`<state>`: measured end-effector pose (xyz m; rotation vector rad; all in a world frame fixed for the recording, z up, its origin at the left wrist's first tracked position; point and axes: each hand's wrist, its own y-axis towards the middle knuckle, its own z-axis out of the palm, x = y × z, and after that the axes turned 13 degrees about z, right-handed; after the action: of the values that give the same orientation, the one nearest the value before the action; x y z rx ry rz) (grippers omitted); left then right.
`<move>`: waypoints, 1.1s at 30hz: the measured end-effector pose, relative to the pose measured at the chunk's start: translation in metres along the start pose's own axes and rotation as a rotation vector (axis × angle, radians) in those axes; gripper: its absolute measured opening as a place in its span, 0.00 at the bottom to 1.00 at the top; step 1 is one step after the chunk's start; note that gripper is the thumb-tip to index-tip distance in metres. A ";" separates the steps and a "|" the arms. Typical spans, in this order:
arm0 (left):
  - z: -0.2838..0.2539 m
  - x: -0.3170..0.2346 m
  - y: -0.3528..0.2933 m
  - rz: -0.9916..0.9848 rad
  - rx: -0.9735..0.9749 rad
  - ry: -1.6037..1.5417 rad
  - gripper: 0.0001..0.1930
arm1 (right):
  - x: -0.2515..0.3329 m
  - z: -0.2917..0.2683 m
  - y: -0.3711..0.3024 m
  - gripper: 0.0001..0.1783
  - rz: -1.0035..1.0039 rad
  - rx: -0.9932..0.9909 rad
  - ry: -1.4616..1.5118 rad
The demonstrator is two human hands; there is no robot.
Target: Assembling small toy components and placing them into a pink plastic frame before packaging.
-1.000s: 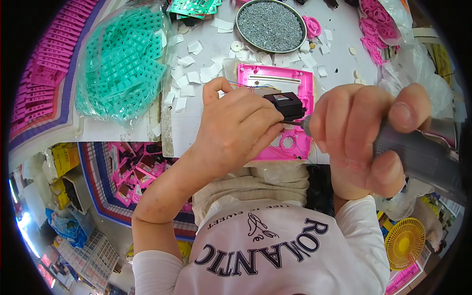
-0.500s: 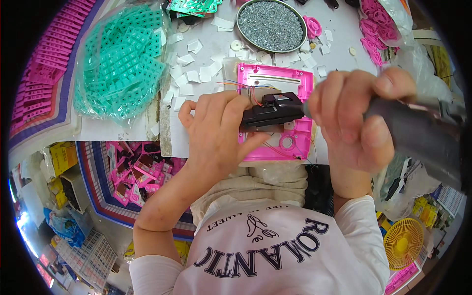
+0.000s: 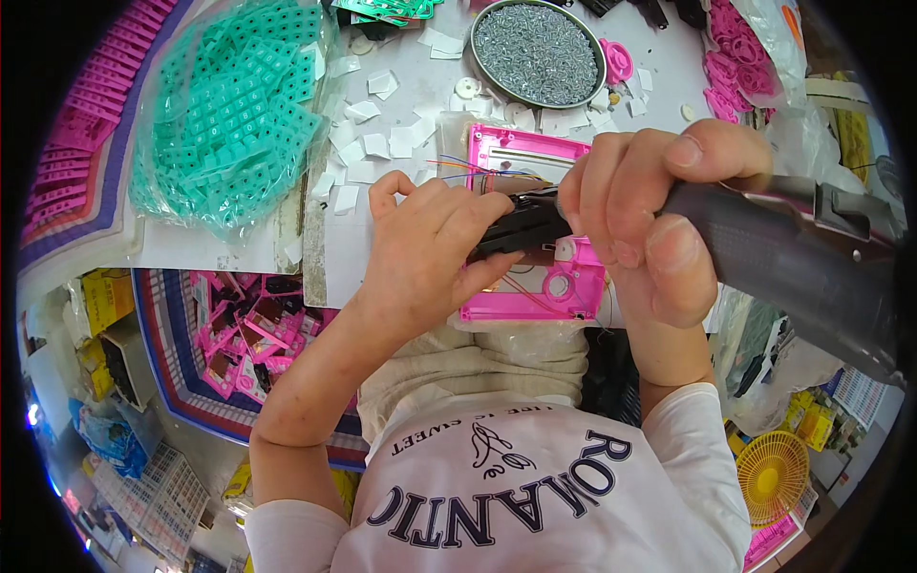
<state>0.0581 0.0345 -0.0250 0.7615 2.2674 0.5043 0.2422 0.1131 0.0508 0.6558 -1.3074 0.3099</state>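
Observation:
My left hand [image 3: 430, 234] is closed on a black plastic part [image 3: 527, 225], thumb on its near side and fingers on its far side. The part sits above an open pink plastic housing [image 3: 485, 304] on the table. Thin coloured wires [image 3: 458, 168] run out past my left fingertips. My right hand [image 3: 645, 205] is wrapped round a dark grey electric screwdriver [image 3: 788, 250], held nearly level and pointing left at the black part. My right fingers hide the driver's tip and the part's right end, so contact cannot be told.
Beyond the housing stands a round metal dish of small screws [image 3: 540, 53], beside a pink ring-shaped piece [image 3: 617, 60]. White paper squares [image 3: 374, 145] lie scattered. A bag of green keypads [image 3: 224, 124] is at left. Below it sits a striped bin [image 3: 181, 368] of pink assemblies.
My right hand and the screwdriver have moved left, and my fingers now cover the right end of the black part. My left hand keeps its hold. The whole view has shifted slightly.

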 end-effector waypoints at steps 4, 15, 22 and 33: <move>0.001 0.003 -0.003 0.007 0.000 -0.006 0.29 | -0.003 0.004 0.000 0.22 -0.008 -0.004 -0.020; 0.004 0.005 -0.005 0.059 -0.044 0.003 0.28 | -0.011 0.004 0.003 0.29 0.010 0.037 -0.065; 0.006 0.010 -0.008 0.113 -0.067 0.027 0.25 | -0.012 0.003 0.009 0.38 0.046 0.098 -0.027; 0.000 0.018 0.002 -0.007 -0.022 -0.097 0.29 | -0.008 -0.053 -0.025 0.40 0.203 0.322 -1.092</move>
<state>0.0483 0.0472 -0.0328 0.7504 2.1709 0.4786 0.2962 0.1271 0.0300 1.0277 -2.4073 0.3400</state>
